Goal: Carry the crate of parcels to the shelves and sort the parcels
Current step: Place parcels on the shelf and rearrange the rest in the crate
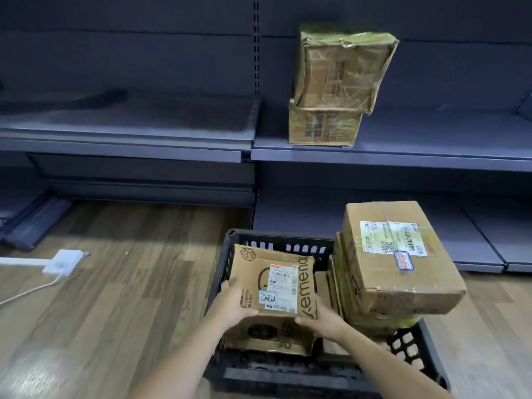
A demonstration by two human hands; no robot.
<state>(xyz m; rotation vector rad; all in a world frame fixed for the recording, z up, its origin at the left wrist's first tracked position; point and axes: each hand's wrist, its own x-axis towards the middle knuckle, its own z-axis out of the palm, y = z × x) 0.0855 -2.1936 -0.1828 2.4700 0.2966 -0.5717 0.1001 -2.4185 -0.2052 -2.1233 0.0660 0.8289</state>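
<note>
A black plastic crate (276,243) stands on the wooden floor in front of the dark blue shelves. My left hand (234,302) and my right hand (322,319) grip a flat brown cardboard parcel (273,280) with a white label, one hand on each near corner, holding it over the crate. Another brown parcel (267,334) lies beneath it. On the crate's right side a big taped box (397,263) tops a stack of parcels. Two worn taped boxes (336,70) are stacked on the middle shelf (417,142); the upper one leans.
The left shelf section (129,119) holds nothing visible. A low bottom shelf (475,243) runs behind the crate on the right. A white power strip (62,262) with its cable lies on the floor at the left. Wooden floor stretches left of the crate.
</note>
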